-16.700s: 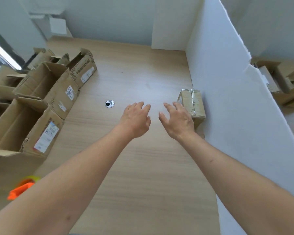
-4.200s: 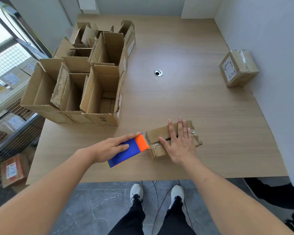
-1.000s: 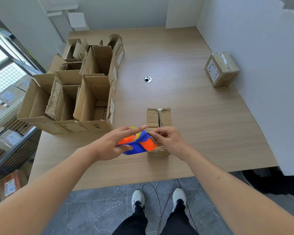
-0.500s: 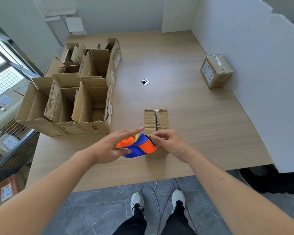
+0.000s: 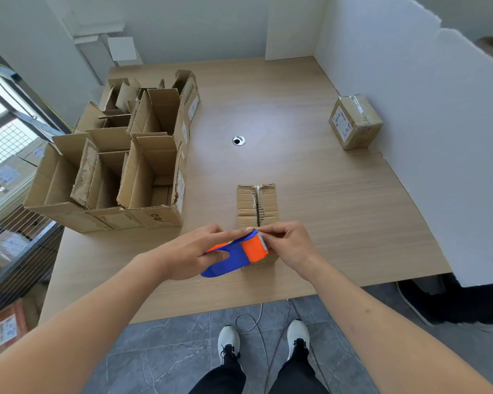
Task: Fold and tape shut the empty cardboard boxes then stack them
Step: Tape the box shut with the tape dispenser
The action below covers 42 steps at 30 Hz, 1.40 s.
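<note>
Step in hand, judged: taping the folded flaps. Near the worktop's (image 5: 339,223) front edge, left hand (image 5: 188,255) grips the blue-and-orange plastic tape dispenser (image 5: 236,254), fingers curled round its body. Right hand (image 5: 289,245) pinches at the serrated cutter end, apparently freeing the tape end; tape itself too faint to confirm. Small brown cardboard box (image 5: 256,203) lies just beyond, seam partly taped. Next: draw tape along seam. Taped box (image 5: 355,122) at far right edge; open cardboard boxes (image 5: 143,177) along left edge.

Matt corrugated cardboard box (image 5: 256,204), ragged edges; glossy plastic tape dispenser (image 5: 236,253); smooth wood-grain table (image 5: 310,177); far-right box (image 5: 355,122) under shiny tape.
</note>
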Available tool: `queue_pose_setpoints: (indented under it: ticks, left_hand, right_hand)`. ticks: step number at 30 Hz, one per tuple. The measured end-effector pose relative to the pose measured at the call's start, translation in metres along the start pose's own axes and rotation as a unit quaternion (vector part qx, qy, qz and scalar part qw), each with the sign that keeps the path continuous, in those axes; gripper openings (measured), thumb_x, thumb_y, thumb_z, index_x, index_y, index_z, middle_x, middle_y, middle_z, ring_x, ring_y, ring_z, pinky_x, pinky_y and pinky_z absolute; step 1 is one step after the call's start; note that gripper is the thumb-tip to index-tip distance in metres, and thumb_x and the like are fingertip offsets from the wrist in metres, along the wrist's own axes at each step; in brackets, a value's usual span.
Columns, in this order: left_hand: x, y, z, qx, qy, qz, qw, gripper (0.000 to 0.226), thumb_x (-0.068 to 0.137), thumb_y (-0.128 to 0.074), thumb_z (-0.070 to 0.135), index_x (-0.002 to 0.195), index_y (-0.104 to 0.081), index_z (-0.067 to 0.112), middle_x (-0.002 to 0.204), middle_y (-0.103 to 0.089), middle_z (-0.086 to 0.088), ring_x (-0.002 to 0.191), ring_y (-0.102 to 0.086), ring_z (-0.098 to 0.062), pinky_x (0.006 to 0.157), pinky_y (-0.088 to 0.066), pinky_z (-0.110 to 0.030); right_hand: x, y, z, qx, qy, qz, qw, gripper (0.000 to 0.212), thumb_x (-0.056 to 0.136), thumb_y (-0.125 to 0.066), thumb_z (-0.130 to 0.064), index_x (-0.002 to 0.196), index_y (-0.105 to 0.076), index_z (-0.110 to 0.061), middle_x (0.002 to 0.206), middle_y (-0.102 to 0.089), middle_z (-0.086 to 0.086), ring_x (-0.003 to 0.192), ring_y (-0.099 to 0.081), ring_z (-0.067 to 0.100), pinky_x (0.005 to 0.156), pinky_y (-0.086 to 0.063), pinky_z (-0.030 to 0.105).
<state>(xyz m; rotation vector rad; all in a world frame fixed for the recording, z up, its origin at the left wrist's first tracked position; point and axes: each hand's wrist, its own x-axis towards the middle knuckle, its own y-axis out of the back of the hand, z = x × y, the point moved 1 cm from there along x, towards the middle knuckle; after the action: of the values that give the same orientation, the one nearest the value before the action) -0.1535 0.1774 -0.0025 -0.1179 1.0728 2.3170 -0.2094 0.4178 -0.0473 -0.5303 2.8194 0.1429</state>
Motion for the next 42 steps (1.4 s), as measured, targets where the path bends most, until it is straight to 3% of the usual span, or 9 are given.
queue_pose_setpoints:
  ticks: [6, 15, 23, 28, 31, 33, 35, 39, 42]
  left_hand:
    - [0.005, -0.004, -0.003, 0.007, 0.039, -0.036, 0.999, 0.059, 0.110, -0.039, 0.033, 0.149, -0.014, 0.069, 0.122, -0.053, 0.003, 0.108, -0.051, -0.015, 0.101, -0.040, -0.042]
    - [-0.012, 0.006, -0.039, 0.008, 0.103, -0.068, 0.992, 0.050, 0.104, -0.033, 0.046, 0.146, -0.021, 0.071, 0.144, -0.047, 0.017, 0.121, -0.049, -0.011, 0.105, -0.040, -0.046]
    - [0.007, 0.000, -0.055, 0.047, 0.148, -0.085, 0.984, 0.050, 0.109, -0.035, 0.042, 0.139, -0.019, 0.078, 0.129, -0.051, 0.012, 0.110, -0.049, -0.008, 0.095, -0.041, -0.036]
    - [0.023, -0.004, -0.053, 0.076, 0.152, -0.077, 0.982, 0.050, 0.109, -0.033, 0.041, 0.128, -0.013, 0.083, 0.123, -0.052, 0.006, 0.107, -0.050, -0.013, 0.089, -0.042, -0.035]
    - [0.029, -0.004, -0.053, 0.082, 0.147, -0.072, 0.983, 0.051, 0.109, -0.031, 0.042, 0.125, -0.010, 0.086, 0.124, -0.054, 0.003, 0.108, -0.051, -0.016, 0.092, -0.045, -0.039]
    - [0.032, -0.003, -0.051, 0.083, 0.144, -0.072, 0.984, 0.052, 0.109, -0.031, 0.042, 0.122, -0.008, 0.087, 0.121, -0.054, 0.002, 0.105, -0.052, -0.015, 0.089, -0.045, -0.037]
    - [0.034, -0.003, -0.050, 0.077, 0.144, -0.072, 0.984, 0.052, 0.110, -0.030, 0.043, 0.118, -0.007, 0.089, 0.120, -0.053, 0.003, 0.104, -0.052, -0.014, 0.088, -0.045, -0.037]
    - [0.037, -0.004, -0.048, 0.077, 0.146, -0.074, 0.984, 0.053, 0.109, -0.030, 0.042, 0.121, -0.006, 0.088, 0.115, -0.054, 0.002, 0.102, -0.051, -0.014, 0.089, -0.043, -0.038]
    - [0.039, -0.007, -0.048, 0.077, 0.145, -0.082, 0.983, 0.051, 0.110, -0.030, 0.040, 0.136, -0.012, 0.079, 0.117, -0.054, 0.001, 0.104, -0.051, -0.016, 0.090, -0.041, -0.038]
  right_hand:
    - [-0.013, 0.012, 0.019, -0.023, -0.043, 0.095, 0.994, 0.011, 0.089, -0.077, -0.008, 0.083, -0.081, -0.016, 0.062, -0.069, -0.007, 0.051, -0.057, 0.009, 0.053, -0.052, 0.028]
    - [-0.022, 0.049, 0.049, -0.019, -0.092, 0.163, 0.982, 0.007, 0.088, -0.079, -0.013, 0.087, -0.081, -0.020, 0.065, -0.070, -0.003, 0.048, -0.051, 0.015, 0.049, -0.051, 0.029]
    - [-0.010, 0.038, 0.068, 0.007, -0.135, 0.176, 0.975, 0.011, 0.088, -0.079, -0.010, 0.091, -0.081, -0.020, 0.075, -0.076, 0.004, 0.046, -0.045, 0.014, 0.045, -0.047, 0.026]
    - [-0.006, 0.035, 0.081, 0.043, -0.133, 0.163, 0.977, 0.018, 0.091, -0.076, -0.014, 0.097, -0.080, -0.031, 0.079, -0.074, 0.002, 0.063, -0.054, 0.017, 0.052, -0.054, 0.029]
    - [-0.001, 0.036, 0.084, 0.028, -0.127, 0.132, 0.983, 0.024, 0.097, -0.070, -0.023, 0.113, -0.073, -0.041, 0.107, -0.072, 0.001, 0.087, -0.061, 0.015, 0.062, -0.061, 0.035]
    - [0.004, 0.039, 0.088, -0.005, -0.159, 0.094, 0.983, 0.042, 0.098, -0.066, -0.039, 0.138, -0.057, -0.047, 0.135, -0.055, -0.002, 0.105, -0.059, 0.020, 0.061, -0.062, 0.035]
    - [0.006, 0.044, 0.092, -0.032, -0.205, 0.079, 0.975, 0.063, 0.092, -0.065, -0.055, 0.149, -0.037, -0.055, 0.142, -0.034, -0.008, 0.114, -0.055, 0.024, 0.060, -0.062, 0.033]
    - [0.006, 0.048, 0.081, -0.205, 0.029, 0.144, 0.968, 0.032, 0.090, -0.074, -0.043, 0.119, -0.062, -0.037, 0.110, -0.056, -0.004, 0.085, -0.058, 0.009, 0.070, -0.050, 0.021]
    - [0.013, 0.037, 0.075, -0.272, 0.134, 0.072, 0.950, 0.033, 0.076, -0.089, -0.037, 0.099, -0.067, -0.029, 0.092, -0.054, -0.012, 0.080, -0.057, 0.008, 0.074, -0.048, 0.019]
